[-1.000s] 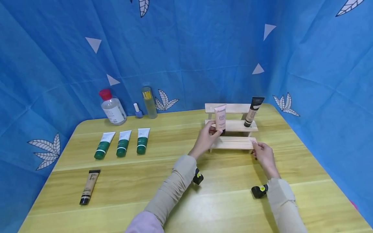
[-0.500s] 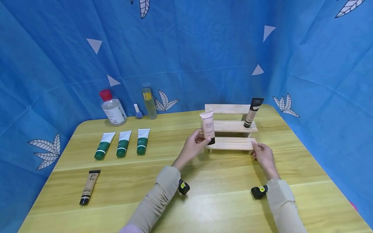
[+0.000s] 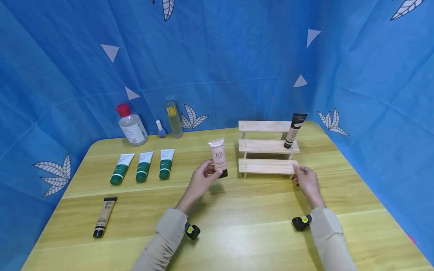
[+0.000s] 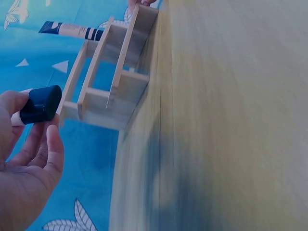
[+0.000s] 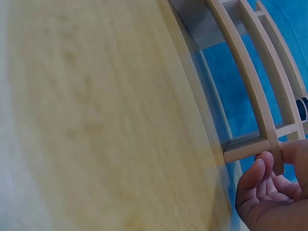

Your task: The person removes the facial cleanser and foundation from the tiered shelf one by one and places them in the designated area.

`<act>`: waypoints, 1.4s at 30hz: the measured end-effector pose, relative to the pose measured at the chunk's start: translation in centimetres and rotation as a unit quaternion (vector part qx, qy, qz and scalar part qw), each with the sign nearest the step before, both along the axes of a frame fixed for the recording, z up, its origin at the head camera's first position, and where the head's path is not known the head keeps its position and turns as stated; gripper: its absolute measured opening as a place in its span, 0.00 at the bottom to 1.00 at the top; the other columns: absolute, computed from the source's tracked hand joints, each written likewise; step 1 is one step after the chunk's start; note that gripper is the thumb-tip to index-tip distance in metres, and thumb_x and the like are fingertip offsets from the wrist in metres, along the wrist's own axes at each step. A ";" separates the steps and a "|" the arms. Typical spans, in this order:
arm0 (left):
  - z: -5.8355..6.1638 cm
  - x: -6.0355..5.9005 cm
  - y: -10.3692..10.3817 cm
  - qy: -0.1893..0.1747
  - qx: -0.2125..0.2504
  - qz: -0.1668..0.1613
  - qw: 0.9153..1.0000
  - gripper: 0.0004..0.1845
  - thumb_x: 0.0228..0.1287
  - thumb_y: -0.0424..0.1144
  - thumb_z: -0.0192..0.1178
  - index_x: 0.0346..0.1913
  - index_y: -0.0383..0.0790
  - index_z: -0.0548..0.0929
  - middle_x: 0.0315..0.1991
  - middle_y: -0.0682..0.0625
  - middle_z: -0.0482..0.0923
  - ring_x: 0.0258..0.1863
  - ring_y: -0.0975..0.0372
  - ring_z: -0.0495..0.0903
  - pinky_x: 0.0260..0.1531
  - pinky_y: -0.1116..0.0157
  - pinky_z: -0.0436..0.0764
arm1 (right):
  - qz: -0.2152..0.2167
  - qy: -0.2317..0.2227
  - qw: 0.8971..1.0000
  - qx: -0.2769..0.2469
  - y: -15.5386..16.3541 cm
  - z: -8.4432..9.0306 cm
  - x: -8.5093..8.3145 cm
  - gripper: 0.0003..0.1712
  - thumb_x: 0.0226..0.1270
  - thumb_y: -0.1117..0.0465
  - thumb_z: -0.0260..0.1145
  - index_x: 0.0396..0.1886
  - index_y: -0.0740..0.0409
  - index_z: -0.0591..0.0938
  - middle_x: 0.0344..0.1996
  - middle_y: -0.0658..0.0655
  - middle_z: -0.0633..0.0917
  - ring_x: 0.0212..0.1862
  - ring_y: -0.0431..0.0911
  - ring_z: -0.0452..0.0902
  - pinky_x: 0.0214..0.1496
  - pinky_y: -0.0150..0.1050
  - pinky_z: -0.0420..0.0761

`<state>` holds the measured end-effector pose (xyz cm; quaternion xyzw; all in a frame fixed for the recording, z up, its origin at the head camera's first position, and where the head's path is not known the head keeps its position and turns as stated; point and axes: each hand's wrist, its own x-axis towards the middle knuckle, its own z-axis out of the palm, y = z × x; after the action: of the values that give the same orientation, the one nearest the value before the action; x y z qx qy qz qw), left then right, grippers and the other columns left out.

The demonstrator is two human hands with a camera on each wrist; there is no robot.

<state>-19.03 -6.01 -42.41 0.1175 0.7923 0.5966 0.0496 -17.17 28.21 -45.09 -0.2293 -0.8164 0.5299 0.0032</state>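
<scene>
Head view shows the left hand (image 3: pixel 200 180) with its grip clamped on a pink BB cream tube (image 3: pixel 218 157) — upright, cap down, just left of the wooden stepped rack (image 3: pixel 268 146). Right hand (image 3: pixel 305 180) pinches the rack's lowest step at its right end — on the worktop (image 3: pixel 257 226).

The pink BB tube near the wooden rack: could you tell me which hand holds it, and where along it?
The left hand grips the pink BB tube at its lower end, near the black cap.
</scene>
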 end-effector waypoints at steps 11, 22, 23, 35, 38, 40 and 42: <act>-0.5 2.3 -4.2 -0.010 -0.008 0.049 0.999 0.20 0.64 0.38 0.61 0.58 0.38 0.75 0.43 0.45 0.81 0.42 0.59 0.79 0.44 0.64 0.79 | 0.002 -0.003 1.000 0.000 0.0 0.0 0.0 0.38 0.74 0.43 0.45 0.65 0.73 0.64 0.35 0.55 0.77 0.30 0.36 0.72 0.31 0.28 0.76; 0.3 4.1 -9.7 -0.047 -0.074 0.065 0.994 0.22 0.66 0.40 0.60 0.60 0.37 0.74 0.46 0.43 0.79 0.45 0.57 0.77 0.48 0.63 0.76 | -0.001 0.009 1.000 -0.013 0.0 -0.2 0.2 0.37 0.74 0.45 0.47 0.65 0.75 0.64 0.32 0.52 0.77 0.29 0.34 0.72 0.31 0.27 0.76; 0.4 4.4 -10.3 -0.050 -0.083 0.067 0.993 0.22 0.66 0.40 0.60 0.61 0.37 0.74 0.47 0.43 0.79 0.46 0.57 0.77 0.48 0.63 0.76 | -0.001 0.010 1.000 -0.011 0.0 -0.2 0.2 0.37 0.74 0.45 0.47 0.64 0.75 0.64 0.32 0.52 0.77 0.29 0.34 0.72 0.30 0.27 0.76; 1.2 6.8 -16.5 -0.089 -0.166 0.094 0.978 0.27 0.71 0.45 0.53 0.66 0.33 0.67 0.52 0.39 0.76 0.49 0.54 0.74 0.43 0.67 0.75 | -0.002 0.006 1.000 -0.005 -0.1 -0.1 -0.1 0.36 0.74 0.44 0.46 0.64 0.73 0.65 0.34 0.53 0.78 0.29 0.35 0.71 0.31 0.27 0.76; 1.1 7.3 -17.4 -0.101 -0.175 0.100 0.974 0.27 0.71 0.44 0.53 0.67 0.32 0.66 0.52 0.39 0.75 0.47 0.56 0.74 0.40 0.68 0.75 | -0.006 0.004 1.000 -0.004 -0.1 -0.1 -0.2 0.35 0.75 0.45 0.46 0.64 0.73 0.65 0.33 0.53 0.77 0.29 0.35 0.71 0.31 0.27 0.76; 1.0 7.6 -18.1 -0.106 -0.178 0.102 0.973 0.26 0.72 0.42 0.52 0.67 0.31 0.65 0.52 0.38 0.75 0.45 0.56 0.73 0.38 0.68 0.76 | -0.007 0.002 1.000 -0.005 -0.2 0.0 -0.1 0.35 0.75 0.45 0.46 0.64 0.73 0.65 0.33 0.52 0.77 0.29 0.35 0.71 0.30 0.27 0.76; 0.8 7.9 -18.7 -0.111 -0.186 0.101 0.971 0.27 0.72 0.42 0.51 0.67 0.29 0.65 0.51 0.37 0.75 0.43 0.57 0.73 0.35 0.68 0.76 | -0.010 0.001 1.000 -0.007 -0.2 0.0 -0.1 0.35 0.75 0.45 0.46 0.65 0.73 0.65 0.33 0.53 0.77 0.29 0.34 0.71 0.31 0.27 0.76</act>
<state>-11.12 -24.71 -41.57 -0.0415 0.8868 0.4497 0.0979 -17.27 27.99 -45.14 -0.2367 -0.8103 0.5361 0.0078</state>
